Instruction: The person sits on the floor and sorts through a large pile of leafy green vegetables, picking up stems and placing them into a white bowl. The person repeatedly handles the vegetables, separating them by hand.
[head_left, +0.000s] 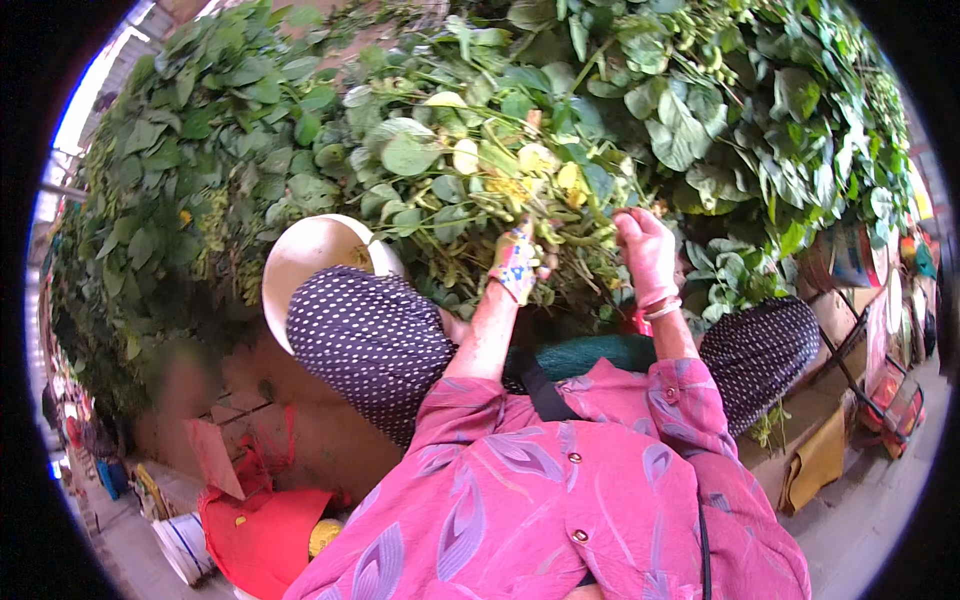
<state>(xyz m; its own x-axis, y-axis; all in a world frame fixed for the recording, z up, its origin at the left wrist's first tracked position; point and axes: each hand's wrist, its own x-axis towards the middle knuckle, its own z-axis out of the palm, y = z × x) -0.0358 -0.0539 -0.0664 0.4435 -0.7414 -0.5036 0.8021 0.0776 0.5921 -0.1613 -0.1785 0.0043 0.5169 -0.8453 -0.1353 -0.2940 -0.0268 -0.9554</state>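
Note:
My left hand (516, 259), in a glove with a colourful pattern, is closed around the stems of a bunch of leafy bean plants (480, 161). Green pods and some yellowed leaves show in that bunch, above and right of the fist. My right hand (646, 251) wears a pale pink glove. Its fingers are pinched at the bunch's right edge, near several bean pods (592, 236); whether a pod or a stem is between them is hidden. By my left knee a white bucket (281, 277) stands tilted, its inside partly covered by the knee.
Large heaps of leafy plants rise on the left (247, 127) and right (780, 120). A red bag (262, 532) and a white pail (184, 547) are at lower left. On the right are a metal-framed cart (892, 405) and a tan cloth or sheet (814, 465).

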